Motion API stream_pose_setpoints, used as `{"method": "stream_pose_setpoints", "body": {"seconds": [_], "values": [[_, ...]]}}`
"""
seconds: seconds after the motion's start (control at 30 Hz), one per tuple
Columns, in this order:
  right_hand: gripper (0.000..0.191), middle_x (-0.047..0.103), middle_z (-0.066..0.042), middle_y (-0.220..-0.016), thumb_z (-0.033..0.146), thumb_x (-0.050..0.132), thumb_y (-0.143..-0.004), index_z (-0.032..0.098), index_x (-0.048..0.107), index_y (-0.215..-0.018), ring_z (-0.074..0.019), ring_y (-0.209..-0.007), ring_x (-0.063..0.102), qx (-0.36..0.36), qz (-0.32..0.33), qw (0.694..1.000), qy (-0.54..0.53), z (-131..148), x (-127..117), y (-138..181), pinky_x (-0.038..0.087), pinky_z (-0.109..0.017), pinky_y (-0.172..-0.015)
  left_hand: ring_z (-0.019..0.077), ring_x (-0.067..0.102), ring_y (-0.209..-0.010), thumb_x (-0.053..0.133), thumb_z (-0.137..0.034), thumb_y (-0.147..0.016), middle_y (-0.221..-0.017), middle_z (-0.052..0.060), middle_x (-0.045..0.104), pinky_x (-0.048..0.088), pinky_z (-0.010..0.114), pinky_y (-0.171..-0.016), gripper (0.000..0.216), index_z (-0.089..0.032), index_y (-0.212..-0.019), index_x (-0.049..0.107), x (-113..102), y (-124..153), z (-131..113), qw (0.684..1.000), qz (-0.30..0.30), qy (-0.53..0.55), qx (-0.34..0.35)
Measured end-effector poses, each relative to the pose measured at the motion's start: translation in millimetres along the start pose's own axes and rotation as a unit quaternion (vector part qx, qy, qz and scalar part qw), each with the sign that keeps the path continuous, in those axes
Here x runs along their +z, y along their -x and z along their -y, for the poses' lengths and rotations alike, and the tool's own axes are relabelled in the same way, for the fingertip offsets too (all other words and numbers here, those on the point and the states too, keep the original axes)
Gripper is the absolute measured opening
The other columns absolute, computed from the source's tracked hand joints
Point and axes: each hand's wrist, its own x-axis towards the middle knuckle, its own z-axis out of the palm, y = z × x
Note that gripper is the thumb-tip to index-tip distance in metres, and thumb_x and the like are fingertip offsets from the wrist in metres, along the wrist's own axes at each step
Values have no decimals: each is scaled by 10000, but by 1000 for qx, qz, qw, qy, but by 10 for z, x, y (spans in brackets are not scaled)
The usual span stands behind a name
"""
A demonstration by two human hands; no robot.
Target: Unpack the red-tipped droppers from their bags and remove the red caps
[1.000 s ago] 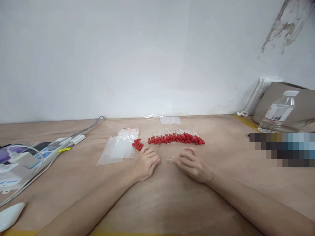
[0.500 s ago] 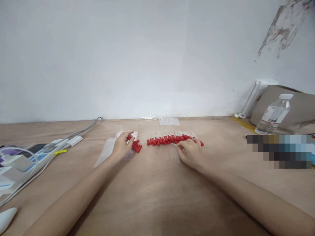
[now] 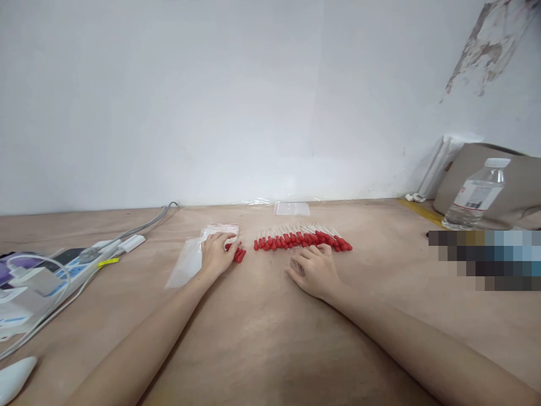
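Observation:
A row of thin pale sticks with red ends [image 3: 291, 241] lies across the middle of the table, the red ends toward me. My right hand [image 3: 316, 270] rests at the near side of this row. Its fingers curl round a piece of clear plastic [image 3: 299, 266] that shows between thumb and fingertips. Left of the row, several loose red pieces [image 3: 239, 255] lie together. Over them is my left hand [image 3: 217, 254], thumb and fingers apart, partly hiding them. Beneath and beside it are clear plastic bags [image 3: 183, 264].
Another small clear bag [image 3: 292, 209] lies near the wall. At left sit a power strip [image 3: 70, 277] with plugs and cables, and a white object [image 3: 17, 379] at the edge. To the right stand a water bottle [image 3: 477, 194] and a grey bag [image 3: 518, 197].
My right hand has shifted slightly left and toward me, its thumb moving away from the row over the clear plastic. My left hand has moved right over the loose red pieces, covering more of them.

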Motion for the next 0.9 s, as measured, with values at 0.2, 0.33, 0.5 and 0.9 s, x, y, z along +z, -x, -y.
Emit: {"method": "stream_pose_setpoints", "body": {"seconds": [0.2, 0.33, 0.5, 0.9], "values": [[343, 557, -56, -823, 513, 507, -748, 195, 632, -771, -184, -801, 457, 8, 4, 1000, -15, 10, -72, 28, 236, -381, -806, 220, 502, -877, 532, -408, -772, -844, 27, 606, 327, 379, -805, 198, -229, -808, 607, -52, 33, -452, 991, 37, 31, 123], [284, 552, -51, -832, 462, 524, -761, 204, 632, -811, -178, -795, 451, 33, -26, 999, -22, -37, -64, 43, 233, -376, -804, 234, 480, -866, 526, -517, -745, -790, 46, 574, 321, 394, -787, 324, -197, -702, 553, 69, -33, -673, 992, 27, 12, 124], [234, 564, -49, -854, 413, 525, -776, 208, 636, -793, -182, -825, 450, 62, -43, 997, -34, -98, -50, 59, 228, -384, -814, 239, 473, -880, 518, -434, -774, -822, 58, 563, 329, 402, -776, 282, -189, -635, 532, 241, -133, -748, 993, 18, 2, 115], [398, 528, -106, -1048, 400, 529, -757, 170, 513, -1081, -234, -980, 467, 132, -62, 986, -77, -142, -39, 74, 325, -381, -814, 227, 466, -974, 480, -299, -818, -964, 59, 553, 352, 392, -840, 150, -188, -748, 555, -78, 290, -550, 989, -68, 106, 75]]}}
